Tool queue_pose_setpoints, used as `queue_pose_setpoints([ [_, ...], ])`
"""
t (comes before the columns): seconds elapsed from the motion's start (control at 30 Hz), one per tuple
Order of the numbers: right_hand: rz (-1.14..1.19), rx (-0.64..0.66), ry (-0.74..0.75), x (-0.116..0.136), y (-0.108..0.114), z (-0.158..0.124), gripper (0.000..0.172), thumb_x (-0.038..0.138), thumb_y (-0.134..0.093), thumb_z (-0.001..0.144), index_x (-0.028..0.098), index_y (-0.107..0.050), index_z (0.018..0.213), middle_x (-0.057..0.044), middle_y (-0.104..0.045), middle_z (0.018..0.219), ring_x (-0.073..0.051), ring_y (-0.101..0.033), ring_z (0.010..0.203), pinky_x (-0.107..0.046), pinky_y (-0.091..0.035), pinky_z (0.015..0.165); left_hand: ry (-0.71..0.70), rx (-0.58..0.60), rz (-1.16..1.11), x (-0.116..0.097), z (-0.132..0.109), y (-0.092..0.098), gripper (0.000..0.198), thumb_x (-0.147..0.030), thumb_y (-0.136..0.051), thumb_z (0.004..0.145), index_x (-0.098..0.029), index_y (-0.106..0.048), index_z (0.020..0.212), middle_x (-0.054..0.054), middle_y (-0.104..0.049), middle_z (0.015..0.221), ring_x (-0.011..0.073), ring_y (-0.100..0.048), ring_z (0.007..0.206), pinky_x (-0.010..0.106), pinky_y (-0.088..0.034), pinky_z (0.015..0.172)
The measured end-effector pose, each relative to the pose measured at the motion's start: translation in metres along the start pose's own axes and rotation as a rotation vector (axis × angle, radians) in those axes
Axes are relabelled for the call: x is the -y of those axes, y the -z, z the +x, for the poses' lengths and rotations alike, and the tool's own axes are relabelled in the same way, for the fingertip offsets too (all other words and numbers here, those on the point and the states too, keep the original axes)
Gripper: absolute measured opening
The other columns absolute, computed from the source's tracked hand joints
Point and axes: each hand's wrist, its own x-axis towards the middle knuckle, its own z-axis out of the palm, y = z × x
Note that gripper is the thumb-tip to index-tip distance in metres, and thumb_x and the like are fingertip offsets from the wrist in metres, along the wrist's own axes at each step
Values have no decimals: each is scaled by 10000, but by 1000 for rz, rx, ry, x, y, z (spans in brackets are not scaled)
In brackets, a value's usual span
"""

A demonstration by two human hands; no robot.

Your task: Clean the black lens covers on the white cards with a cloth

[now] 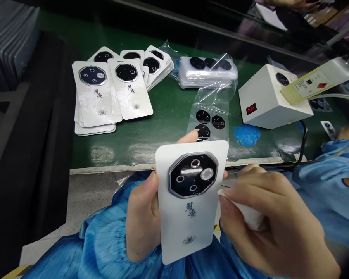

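Observation:
My left hand [144, 215] grips a white phone back cover [203, 221] by its edges, tilted upright in front of me. A black octagonal camera panel with a silver rim sits near its top, and dark lettering lies below. Close to the cover's right edge, my right hand [275, 217] is closed around a crumpled white cloth [247, 211], one tip of it poking out between thumb and forefinger. Behind the cover, a clear film sheet [218, 104] carries several black octagonal stickers [218, 122]; the cover hides its near end.
Stacked white covers [104, 100] stand at the left on the green table [163, 116]. A bagged pile of film [209, 75] lies at the back. To the right are a white box [267, 102] with a red switch, a yellowish bottle [314, 83] and a co-worker's blue sleeve [331, 182].

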Motion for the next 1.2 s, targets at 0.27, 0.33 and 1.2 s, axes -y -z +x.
queue_pose_setpoints([
  [0.27,-19,-45,19,-2,-7,-8,201,28,-568,729,167,-535,871,-35,-555,720,-138,-513,626,-323,-422,539,-4,-140,42,9,9,-2,394,-408,-556,768,-392,-588,1161,-39,-716,1003,205,-651,977,300,-518,844],
  [0.33,-32,-84,18,-6,-7,-13,176,33,-565,728,158,-530,848,-31,-549,692,-128,-493,601,-309,-400,513,20,-158,57,13,15,-2,408,-373,-580,749,-395,-588,1156,-56,-725,922,196,-676,890,274,-548,748],
  [1.2,158,-310,-193,-38,1,-91,195,45,-509,744,185,-511,880,-2,-523,715,-122,-466,650,-286,-390,577,-19,-320,705,61,61,24,189,-254,-558,790,-233,-594,975,-20,-691,821,155,-649,735,228,-492,645],
])
